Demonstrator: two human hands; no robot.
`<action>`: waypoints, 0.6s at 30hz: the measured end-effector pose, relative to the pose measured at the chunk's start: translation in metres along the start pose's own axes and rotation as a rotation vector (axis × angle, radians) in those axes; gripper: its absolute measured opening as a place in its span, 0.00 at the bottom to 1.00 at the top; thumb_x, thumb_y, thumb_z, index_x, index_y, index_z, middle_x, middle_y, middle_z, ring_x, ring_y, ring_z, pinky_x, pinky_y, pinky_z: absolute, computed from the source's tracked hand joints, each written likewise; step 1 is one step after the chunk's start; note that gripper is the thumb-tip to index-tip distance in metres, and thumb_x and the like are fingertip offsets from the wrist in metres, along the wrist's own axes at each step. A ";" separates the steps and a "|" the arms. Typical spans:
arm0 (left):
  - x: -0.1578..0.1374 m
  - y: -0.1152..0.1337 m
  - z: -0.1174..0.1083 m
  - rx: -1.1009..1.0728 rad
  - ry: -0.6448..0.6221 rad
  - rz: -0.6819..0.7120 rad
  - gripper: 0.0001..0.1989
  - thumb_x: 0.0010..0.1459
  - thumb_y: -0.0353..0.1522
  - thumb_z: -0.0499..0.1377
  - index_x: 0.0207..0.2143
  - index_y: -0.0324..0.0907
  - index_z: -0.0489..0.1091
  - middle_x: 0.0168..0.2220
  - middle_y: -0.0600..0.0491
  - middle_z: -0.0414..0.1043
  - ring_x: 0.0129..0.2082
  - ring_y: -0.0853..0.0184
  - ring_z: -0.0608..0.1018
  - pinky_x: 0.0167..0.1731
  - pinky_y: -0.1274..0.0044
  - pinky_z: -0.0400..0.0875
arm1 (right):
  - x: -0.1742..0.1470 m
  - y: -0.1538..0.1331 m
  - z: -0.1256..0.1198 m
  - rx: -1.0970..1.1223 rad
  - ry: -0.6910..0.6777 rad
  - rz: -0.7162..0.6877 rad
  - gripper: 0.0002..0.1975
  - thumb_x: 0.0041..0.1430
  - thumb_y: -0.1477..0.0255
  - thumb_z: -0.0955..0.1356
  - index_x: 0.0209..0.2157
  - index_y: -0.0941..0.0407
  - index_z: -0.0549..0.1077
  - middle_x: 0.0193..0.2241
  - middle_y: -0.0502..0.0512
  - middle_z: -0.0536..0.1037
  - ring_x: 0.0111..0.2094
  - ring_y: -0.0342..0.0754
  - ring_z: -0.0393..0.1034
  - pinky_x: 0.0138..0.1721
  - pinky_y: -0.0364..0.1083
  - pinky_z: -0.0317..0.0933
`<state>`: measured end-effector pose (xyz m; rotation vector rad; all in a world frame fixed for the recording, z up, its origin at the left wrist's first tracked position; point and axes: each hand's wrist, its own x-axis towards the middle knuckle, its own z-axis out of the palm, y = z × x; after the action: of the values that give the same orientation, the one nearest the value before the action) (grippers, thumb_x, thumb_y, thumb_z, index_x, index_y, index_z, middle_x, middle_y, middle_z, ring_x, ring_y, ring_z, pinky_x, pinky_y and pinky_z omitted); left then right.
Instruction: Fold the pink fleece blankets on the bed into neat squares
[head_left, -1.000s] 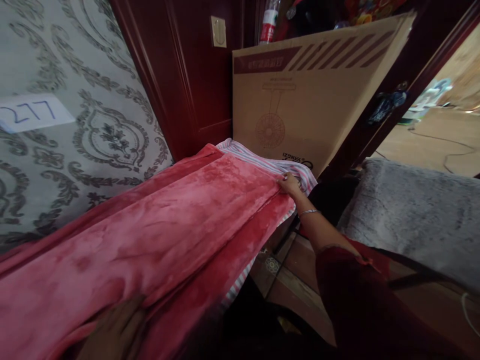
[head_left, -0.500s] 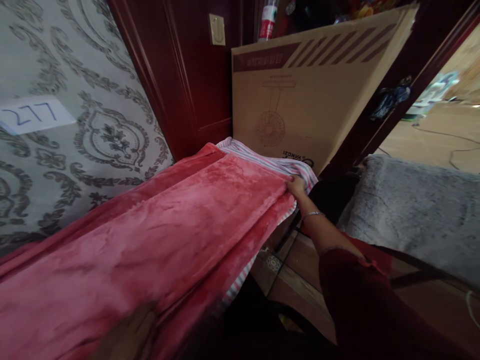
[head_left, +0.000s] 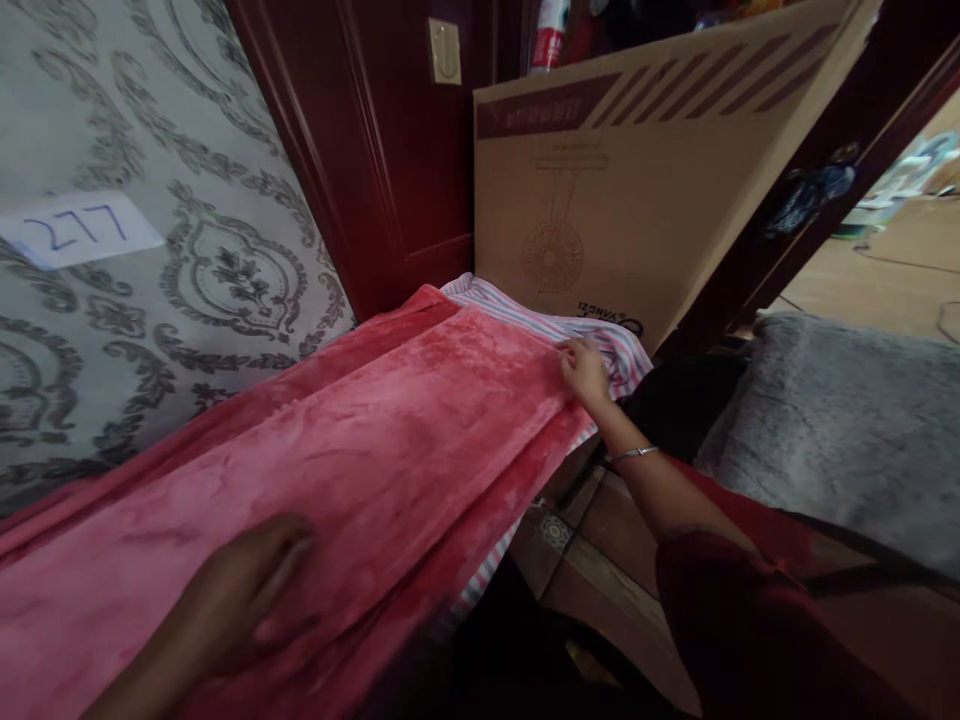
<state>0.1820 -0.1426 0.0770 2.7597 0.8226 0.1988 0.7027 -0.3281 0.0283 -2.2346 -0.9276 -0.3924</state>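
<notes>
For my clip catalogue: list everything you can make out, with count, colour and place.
Plush cloth: one, pinkish red, lower left
Striped cloth: one, pale, beyond plush cloth
Cardboard box: one, brown, upper centre
Bottle: one, red label, above box
Wood panel: one, dark red, left of box
Wall plate: one, cream, on wood panel
Paper: one, white, marked 277, left
Patterned wall covering: one, grey, left
Furry cover: one, grey, right
Floor tiles: several, reddish, lower centre
Clutter: uncountable, blurred, far right
Bracelet: one, silver, right wrist
Sleeve: one, red, right arm
Left hand: one, over plush cloth
Right hand: one, at plush cloth's edge
</notes>
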 end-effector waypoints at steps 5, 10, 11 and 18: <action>0.086 -0.006 -0.021 0.044 0.100 -0.191 0.18 0.59 0.42 0.49 0.41 0.47 0.75 0.39 0.46 0.80 0.45 0.55 0.80 0.48 0.68 0.74 | 0.011 -0.054 0.031 0.136 -0.271 -0.385 0.16 0.62 0.76 0.61 0.42 0.57 0.80 0.45 0.60 0.80 0.49 0.53 0.71 0.56 0.50 0.61; 0.138 -0.037 -0.017 0.249 0.070 -0.264 0.18 0.63 0.34 0.47 0.42 0.44 0.75 0.45 0.43 0.79 0.50 0.57 0.78 0.54 0.69 0.69 | 0.041 -0.101 0.075 0.101 -0.377 -0.486 0.14 0.64 0.77 0.64 0.45 0.57 0.80 0.49 0.60 0.80 0.52 0.51 0.72 0.60 0.50 0.59; 0.144 -0.044 -0.016 0.293 0.060 -0.287 0.18 0.63 0.33 0.46 0.41 0.42 0.75 0.46 0.42 0.78 0.49 0.57 0.78 0.54 0.69 0.69 | 0.048 -0.108 0.084 0.094 -0.384 -0.491 0.14 0.64 0.77 0.64 0.46 0.57 0.80 0.49 0.60 0.80 0.53 0.51 0.72 0.60 0.49 0.59; 0.162 -0.073 -0.012 0.365 0.054 -0.380 0.20 0.66 0.34 0.46 0.36 0.39 0.76 0.44 0.40 0.79 0.45 0.56 0.79 0.45 0.69 0.71 | 0.093 -0.145 0.141 0.016 -0.445 -0.507 0.16 0.63 0.79 0.66 0.51 0.56 0.78 0.54 0.60 0.78 0.56 0.53 0.70 0.59 0.50 0.60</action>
<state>0.2766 0.0080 0.0772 2.8537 1.5078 0.0522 0.6667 -0.1085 0.0412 -2.0876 -1.7350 -0.1005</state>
